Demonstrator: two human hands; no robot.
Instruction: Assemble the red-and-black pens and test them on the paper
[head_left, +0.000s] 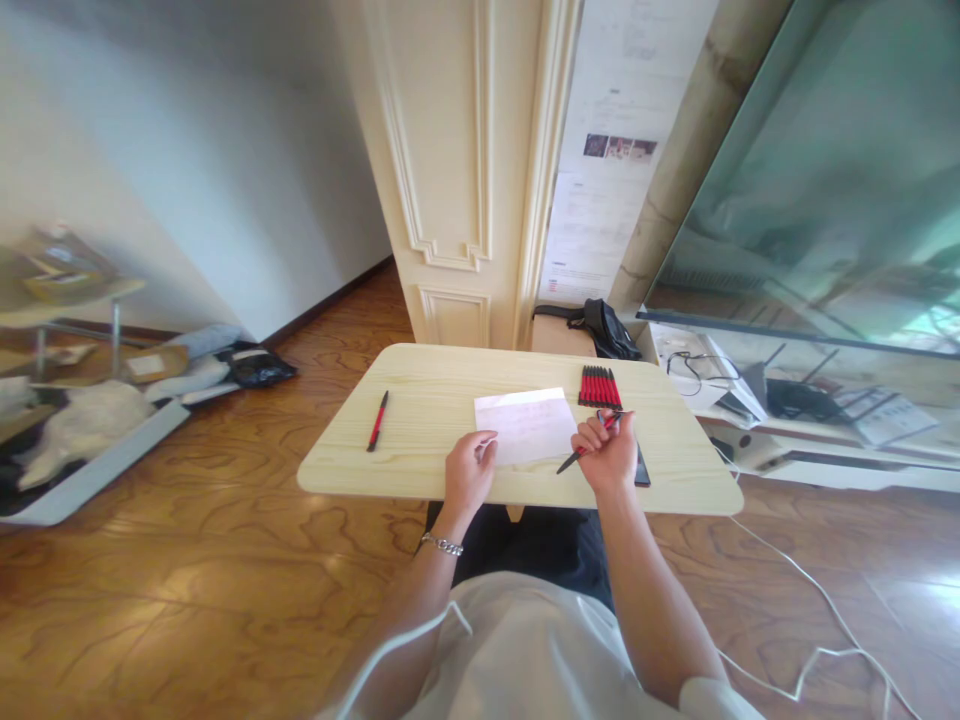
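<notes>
A white sheet of paper (526,424) lies on the pale wooden table (420,400). My left hand (469,470) rests on the paper's near left corner with its fingers curled. My right hand (607,450) is closed around a red and black pen (589,445), whose tip points down-left at the paper's right edge. A row of several red and black pens (598,386) lies side by side just beyond my right hand. One more red pen (377,421) lies alone on the table's left part.
A dark flat object (642,470) lies under my right hand's edge. A black bag (607,328) sits behind the table. Clutter and a grey tray (90,470) lie on the floor left; a low shelf with cables (757,400) stands right. A white cable (810,610) trails across the floor.
</notes>
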